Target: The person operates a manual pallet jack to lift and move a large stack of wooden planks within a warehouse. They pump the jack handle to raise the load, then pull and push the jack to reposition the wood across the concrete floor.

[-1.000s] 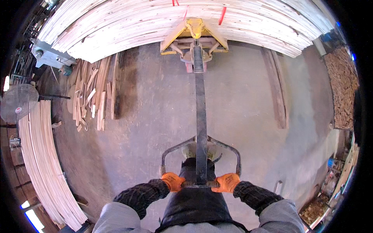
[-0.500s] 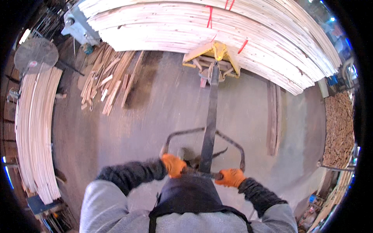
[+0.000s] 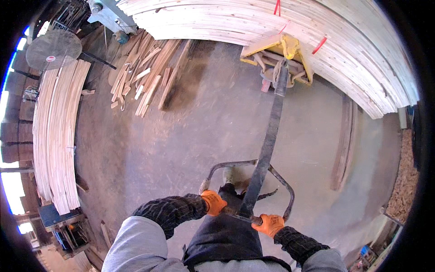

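Worker's left hand [image 3: 213, 202] and right hand [image 3: 270, 225] clamped on crossbar [image 3: 237, 216] of pallet-jack handle [image 3: 268, 145] | lumber stack [image 3: 204, 23] beyond handle | likely stiff, heavy-rolling; best held at crossbar's ends

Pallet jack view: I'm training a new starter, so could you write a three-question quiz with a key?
1. True or false: the left hand and the right hand both grip the handle.

2. Multiple choice: what colour is the top of the pallet jack at its far end? A blue, B yellow, C green.

3. Fill in: the round fan stands toward the ____ edge of the picture.

Key: 1 true; 2 B; 3 left.
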`<state>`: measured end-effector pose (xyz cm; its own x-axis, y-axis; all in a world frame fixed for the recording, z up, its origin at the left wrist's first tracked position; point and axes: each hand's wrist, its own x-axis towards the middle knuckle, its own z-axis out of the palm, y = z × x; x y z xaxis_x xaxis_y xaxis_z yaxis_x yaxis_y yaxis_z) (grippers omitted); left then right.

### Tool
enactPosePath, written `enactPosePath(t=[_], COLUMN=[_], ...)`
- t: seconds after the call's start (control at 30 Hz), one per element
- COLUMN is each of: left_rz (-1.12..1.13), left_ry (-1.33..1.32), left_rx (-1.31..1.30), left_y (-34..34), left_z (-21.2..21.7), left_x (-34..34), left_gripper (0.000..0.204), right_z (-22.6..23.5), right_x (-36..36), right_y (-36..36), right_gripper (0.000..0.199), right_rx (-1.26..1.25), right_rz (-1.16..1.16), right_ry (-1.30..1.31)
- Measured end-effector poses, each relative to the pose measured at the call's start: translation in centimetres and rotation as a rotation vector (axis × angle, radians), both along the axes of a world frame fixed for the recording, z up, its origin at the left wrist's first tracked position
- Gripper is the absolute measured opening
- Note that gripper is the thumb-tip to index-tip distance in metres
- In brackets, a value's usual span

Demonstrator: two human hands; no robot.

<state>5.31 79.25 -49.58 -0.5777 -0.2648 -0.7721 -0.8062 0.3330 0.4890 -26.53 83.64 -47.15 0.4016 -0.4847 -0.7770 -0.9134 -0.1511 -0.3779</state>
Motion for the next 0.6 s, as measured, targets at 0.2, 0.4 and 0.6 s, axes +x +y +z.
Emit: enactPosePath(t=[0.2,0.4,0.6], left_rz=[-0.015,0.055,0.044], left_ry=[-0.081,-0.063,0.123], left_rx=[0.035,-0.178,-0.131], left_y=[1.7,0.8,-5.5], left_z=[-7.1,-2.0,14.8], left_x=[-1.4,-0.4,1.4], left_gripper=[0.033,0.037,0.034], right_z=[-7.5,1.6,12.3], right_x=[0.0,0.4,0.8], right_y=[2.2,-1.1,-5.3], right_gripper=[0.059,0.065,0.065], right_rx=[-0.003,0.004,-0.145], right_rz=[-0.009,-0.051,-0.027], right_ry=[0.103,0.095,-0.008])
